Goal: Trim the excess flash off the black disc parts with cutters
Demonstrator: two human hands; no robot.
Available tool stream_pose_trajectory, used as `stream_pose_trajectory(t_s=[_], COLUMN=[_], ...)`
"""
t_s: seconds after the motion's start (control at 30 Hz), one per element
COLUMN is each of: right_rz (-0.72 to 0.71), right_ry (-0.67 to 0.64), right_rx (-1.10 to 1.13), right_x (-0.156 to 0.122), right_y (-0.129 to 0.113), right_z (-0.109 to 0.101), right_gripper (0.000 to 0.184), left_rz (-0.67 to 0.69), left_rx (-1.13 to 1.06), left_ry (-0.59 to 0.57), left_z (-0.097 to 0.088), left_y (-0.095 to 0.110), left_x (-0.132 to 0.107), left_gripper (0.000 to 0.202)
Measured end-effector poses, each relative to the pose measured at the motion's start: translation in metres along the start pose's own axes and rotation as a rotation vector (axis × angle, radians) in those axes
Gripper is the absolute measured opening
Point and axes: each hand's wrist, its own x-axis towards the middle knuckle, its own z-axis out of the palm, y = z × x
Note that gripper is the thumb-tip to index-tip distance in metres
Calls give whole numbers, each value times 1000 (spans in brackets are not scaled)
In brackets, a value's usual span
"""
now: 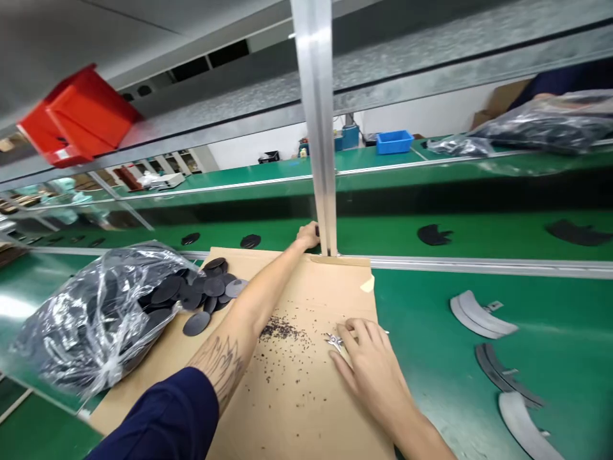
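Observation:
My left hand is stretched far forward to the green conveyor belt, beside the metal post. Its fingers are closed around a dark piece, mostly hidden by hand and post. My right hand rests low over the cardboard sheet, fingers curled. Between its thumb and index finger shows a small silver metal tool; the rest of it is under the hand. Left of it, many tiny dark bits are scattered on the cardboard. Black discs spill from a clear plastic bag on the left.
An upright metal post stands straight ahead, below a metal shelf with a red bin. Black pieces lie spaced along the belt. Curved grey parts lie on the green table at right. A blue bin stands farther back.

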Motion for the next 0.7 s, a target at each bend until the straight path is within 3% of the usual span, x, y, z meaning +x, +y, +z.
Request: stream_pose_trajectory(t_s=[0.1,0.23,0.33,0.4,0.5,0.53,0.57,0.63,0.7], right_rz=[-36,-61,-83,-68,73,141,201,273,311], right_ry=[29,73,172,231,191,148,93,-39,-172], right_rx=[13,52,103,179,435,562,698,951,1110], right_x=[3,8,12,14,15,15,16,19,22], right_y=[2,5,6,4,-8,-14,-20,-31,-40], right_z=[4,2,-2,-5,-8,-9,-9,-11,-15], right_gripper=[24,31,34,35,44,51,56,57,51], left_rz=[-116,-191,-184,-151,-68,-31,47,173,284], left_rx=[-126,-337,-494,-578,-662,-686,-709,-672,-506], left_ry=[101,248,298,285,194,127,-30,-237,-352], left_z=[-4,-42,-72,-80,-70,-63,-57,-51,-62], left_y=[2,-2,-4,-5,-6,-7,-8,-11,-17], left_x=[-6,-31,-74,-116,-192,-216,-238,-270,-287], left_gripper=[35,35,24,18,33,39,41,38,34])
